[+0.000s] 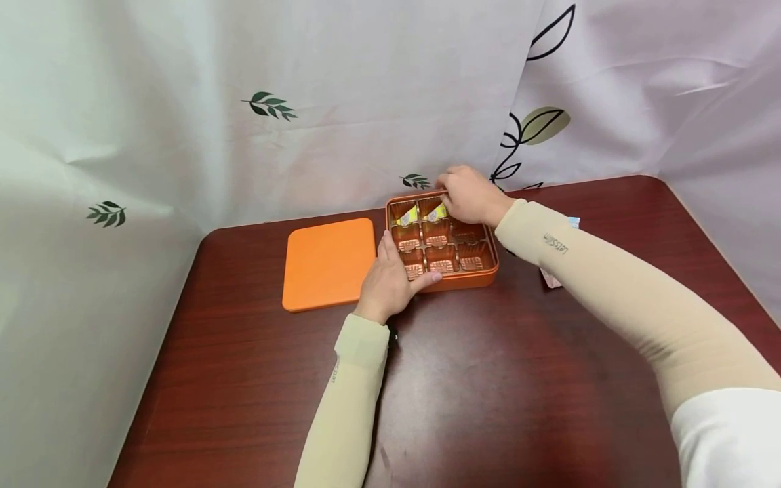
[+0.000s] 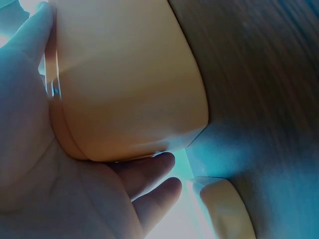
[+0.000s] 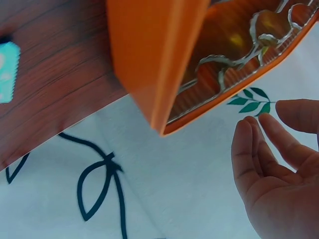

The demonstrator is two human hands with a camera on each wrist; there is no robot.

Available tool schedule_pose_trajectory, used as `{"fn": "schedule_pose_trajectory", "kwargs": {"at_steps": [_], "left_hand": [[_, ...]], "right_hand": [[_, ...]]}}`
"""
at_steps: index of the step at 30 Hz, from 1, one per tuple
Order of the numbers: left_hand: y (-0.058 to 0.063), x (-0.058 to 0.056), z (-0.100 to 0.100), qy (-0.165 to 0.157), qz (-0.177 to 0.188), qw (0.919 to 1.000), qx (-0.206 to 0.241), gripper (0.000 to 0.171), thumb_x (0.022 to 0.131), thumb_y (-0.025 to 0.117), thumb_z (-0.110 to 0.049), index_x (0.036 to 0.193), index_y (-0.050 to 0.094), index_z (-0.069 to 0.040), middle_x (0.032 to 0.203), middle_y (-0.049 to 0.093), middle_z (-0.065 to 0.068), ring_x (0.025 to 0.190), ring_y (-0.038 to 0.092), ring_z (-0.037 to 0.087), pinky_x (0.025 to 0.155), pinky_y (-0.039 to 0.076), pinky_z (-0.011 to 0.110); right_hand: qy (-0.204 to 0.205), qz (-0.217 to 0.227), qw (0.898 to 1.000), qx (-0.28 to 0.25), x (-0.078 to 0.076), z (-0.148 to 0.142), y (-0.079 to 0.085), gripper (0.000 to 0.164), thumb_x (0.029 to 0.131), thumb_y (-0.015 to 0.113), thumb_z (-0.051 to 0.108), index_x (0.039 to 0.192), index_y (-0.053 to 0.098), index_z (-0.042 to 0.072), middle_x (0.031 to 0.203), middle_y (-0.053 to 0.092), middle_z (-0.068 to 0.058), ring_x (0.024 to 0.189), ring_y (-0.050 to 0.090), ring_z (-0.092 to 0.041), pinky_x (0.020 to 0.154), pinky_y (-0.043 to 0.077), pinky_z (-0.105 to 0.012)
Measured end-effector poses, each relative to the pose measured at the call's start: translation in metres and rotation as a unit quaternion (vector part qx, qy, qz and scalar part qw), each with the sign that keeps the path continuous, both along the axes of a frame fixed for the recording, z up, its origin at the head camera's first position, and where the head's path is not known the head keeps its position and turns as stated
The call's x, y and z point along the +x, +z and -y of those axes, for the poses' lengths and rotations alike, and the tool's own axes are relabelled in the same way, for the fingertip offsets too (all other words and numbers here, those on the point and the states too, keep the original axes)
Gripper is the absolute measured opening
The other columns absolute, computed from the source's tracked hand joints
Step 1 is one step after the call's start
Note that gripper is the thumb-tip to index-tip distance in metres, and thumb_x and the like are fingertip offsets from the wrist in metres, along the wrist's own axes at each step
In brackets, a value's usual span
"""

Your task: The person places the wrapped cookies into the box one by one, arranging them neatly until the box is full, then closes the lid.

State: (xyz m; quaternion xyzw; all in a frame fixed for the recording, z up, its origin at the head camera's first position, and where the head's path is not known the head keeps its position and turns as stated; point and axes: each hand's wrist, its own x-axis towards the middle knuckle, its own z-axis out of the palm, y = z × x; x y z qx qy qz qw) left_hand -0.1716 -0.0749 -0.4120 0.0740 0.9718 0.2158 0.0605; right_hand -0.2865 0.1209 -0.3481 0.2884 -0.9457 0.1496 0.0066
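Observation:
An orange box [image 1: 460, 281] stands near the back of the table, with a clear divided tray [image 1: 441, 259] inside. Small yellow-wrapped pieces [image 1: 407, 216] sit in its back left and back middle compartments. My left hand [image 1: 388, 281] braces the box's front left corner, thumb along the front rim and fairly straight fingers along the left side. Over the back right part of the box is my right hand [image 1: 472, 194]. In the right wrist view, the right hand [image 3: 279, 169] has loosely bent fingers, the thumb apart, and nothing visible between them.
Left of the box, a flat orange lid [image 1: 329, 264] lies on the dark red wooden table [image 1: 476, 379]. Small packets [image 1: 551, 278] lie right of the box, partly hidden by the right forearm. A pale curtain with leaf prints [image 1: 378, 102] hangs behind the table.

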Motion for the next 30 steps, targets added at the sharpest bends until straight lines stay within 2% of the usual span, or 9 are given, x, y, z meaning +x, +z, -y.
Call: {"fn": "schedule_pose_trajectory", "kwargs": {"at_steps": [10, 18, 25, 30], "left_hand": [[0.000, 0.000, 0.000, -0.001, 0.001, 1.0000, 0.000, 0.128, 0.083, 0.063, -0.073, 0.157, -0.002, 0.008, 0.164, 0.010, 0.027, 0.134, 0.047, 0.040, 0.100, 0.048, 0.045], [-0.001, 0.000, 0.000, 0.002, 0.007, 1.0000, 0.001, 0.128, 0.083, 0.063, -0.074, 0.158, -0.004, 0.006, 0.165, 0.009, 0.026, 0.134, 0.047, 0.040, 0.099, 0.048, 0.046], [0.001, 0.000, 0.001, 0.008, 0.015, 0.9999, 0.000, 0.128, 0.083, 0.063, -0.074, 0.158, -0.005, 0.005, 0.166, 0.007, 0.024, 0.133, 0.048, 0.040, 0.097, 0.049, 0.046], [0.000, -0.001, 0.001, 0.009, 0.015, 0.9999, 0.000, 0.128, 0.083, 0.063, -0.074, 0.158, -0.005, 0.005, 0.166, 0.007, 0.023, 0.134, 0.047, 0.040, 0.097, 0.050, 0.046]], "right_hand": [[-0.004, -0.017, 1.000, 0.005, 0.003, -0.023, 0.000, 0.029, 0.096, 0.055, 0.004, 0.120, 0.064, -0.010, 0.118, 0.063, -0.027, 0.114, 0.057, -0.044, 0.102, 0.043, -0.052], [-0.013, -0.006, 1.000, 0.016, 0.010, -0.041, -0.002, 0.029, 0.098, 0.054, 0.005, 0.121, 0.064, -0.011, 0.116, 0.063, -0.027, 0.113, 0.057, -0.045, 0.098, 0.045, -0.055], [-0.010, -0.006, 1.000, 0.009, 0.015, -0.057, -0.007, 0.028, 0.098, 0.051, 0.003, 0.119, 0.064, -0.012, 0.114, 0.063, -0.028, 0.105, 0.061, -0.042, 0.089, 0.050, -0.053], [-0.015, -0.004, 1.000, 0.018, 0.018, -0.068, -0.010, 0.028, 0.098, 0.054, 0.003, 0.118, 0.065, -0.012, 0.110, 0.064, -0.028, 0.101, 0.062, -0.042, 0.087, 0.050, -0.053]]}}
